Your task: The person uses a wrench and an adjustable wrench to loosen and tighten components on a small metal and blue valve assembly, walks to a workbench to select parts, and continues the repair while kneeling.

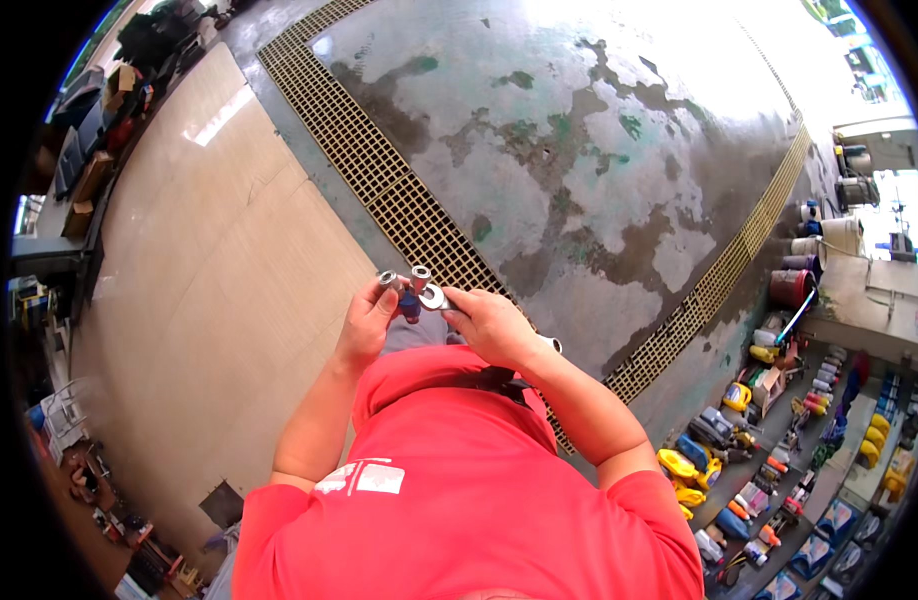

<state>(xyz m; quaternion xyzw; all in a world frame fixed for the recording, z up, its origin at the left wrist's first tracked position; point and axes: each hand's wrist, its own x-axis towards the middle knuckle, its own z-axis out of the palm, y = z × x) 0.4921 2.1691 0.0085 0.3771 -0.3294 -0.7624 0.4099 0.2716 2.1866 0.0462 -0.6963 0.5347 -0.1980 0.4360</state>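
In front of my red shirt, both hands are raised close together at the middle of the head view. My left hand (361, 322) is closed round a small metal fitting (420, 278) with shiny round ends and a dark blue part below. My right hand (494, 325) grips a wrench (434, 297), its silver jaw turned left against the fitting. Whether the jaw sits fully round the metal cannot be made out. Fingers cover the wrench's handle and part of the fitting.
A metal drain grating (379, 180) crosses the floor ahead, beside beige tiles (209, 230) on the left. Another grating (719, 290) runs along the right. Shelves of bottles (769, 470) stand at the lower right, with a dark red bucket (791, 288) above them.
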